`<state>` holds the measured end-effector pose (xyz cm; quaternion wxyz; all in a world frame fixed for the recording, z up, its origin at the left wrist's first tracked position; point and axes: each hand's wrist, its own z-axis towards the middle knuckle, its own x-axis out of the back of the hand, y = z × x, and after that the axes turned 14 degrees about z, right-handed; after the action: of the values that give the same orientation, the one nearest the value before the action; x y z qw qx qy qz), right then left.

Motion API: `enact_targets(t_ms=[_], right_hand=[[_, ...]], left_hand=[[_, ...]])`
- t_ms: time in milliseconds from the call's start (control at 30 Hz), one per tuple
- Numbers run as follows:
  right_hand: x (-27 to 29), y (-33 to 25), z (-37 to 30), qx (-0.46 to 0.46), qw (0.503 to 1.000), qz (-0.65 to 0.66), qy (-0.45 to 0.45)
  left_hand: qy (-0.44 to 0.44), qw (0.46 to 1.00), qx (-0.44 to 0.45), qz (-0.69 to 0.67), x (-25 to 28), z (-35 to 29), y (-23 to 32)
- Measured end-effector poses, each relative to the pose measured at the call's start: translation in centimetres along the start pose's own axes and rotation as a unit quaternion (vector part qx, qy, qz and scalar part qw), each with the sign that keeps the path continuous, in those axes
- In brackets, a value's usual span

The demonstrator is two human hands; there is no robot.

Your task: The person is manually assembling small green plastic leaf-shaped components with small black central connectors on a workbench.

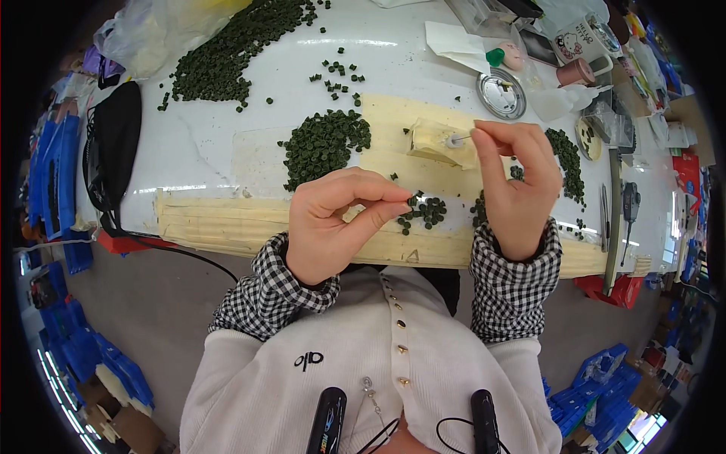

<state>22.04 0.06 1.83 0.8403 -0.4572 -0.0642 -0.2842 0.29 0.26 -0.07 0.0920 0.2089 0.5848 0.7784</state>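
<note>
Though tiny, green piece [414, 199] fingertip-pinched in left grip [409, 204], rod [464, 138] in right grip [476, 132]

1 small dark-green piece [416, 195], pinched in left hand [327, 223]; 1 thin metallic tool [463, 138], slightly tilted, in right hand [522, 170].

Shiny metal dish [495, 106] here; left of it, dull, plastic-looking green pieces [321, 151]; below-left, a wrinkled, papery block [432, 136]; above-left, matt white paper [456, 47].

I count one left hand [325, 231], one right hand [525, 181], two checked cuffs [516, 280], one thin pin [463, 138], one yellowish block [435, 138], one pinkish spool [575, 73], green pieces [321, 150] past counting
</note>
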Motion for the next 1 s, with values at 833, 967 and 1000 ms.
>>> enact_targets(t_ms=[833, 967, 1000], right_hand=[[-0.1, -4.2, -1.7, -0.08, 0.943, 0.292, -0.136], [0.0, -4.2, -1.7, -0.078, 0.944, 0.287, -0.143], [0.0, -4.2, -1.7, -0.075, 0.945, 0.281, -0.147]], left_hand=[[-0.049, 0.998, 0.018, -0.025, 0.2, -0.2, 0.7], [-0.048, 0.998, 0.017, -0.023, 0.3, -0.2, 0.7], [-0.047, 0.998, 0.018, -0.024, 0.2, -0.2, 0.7]])
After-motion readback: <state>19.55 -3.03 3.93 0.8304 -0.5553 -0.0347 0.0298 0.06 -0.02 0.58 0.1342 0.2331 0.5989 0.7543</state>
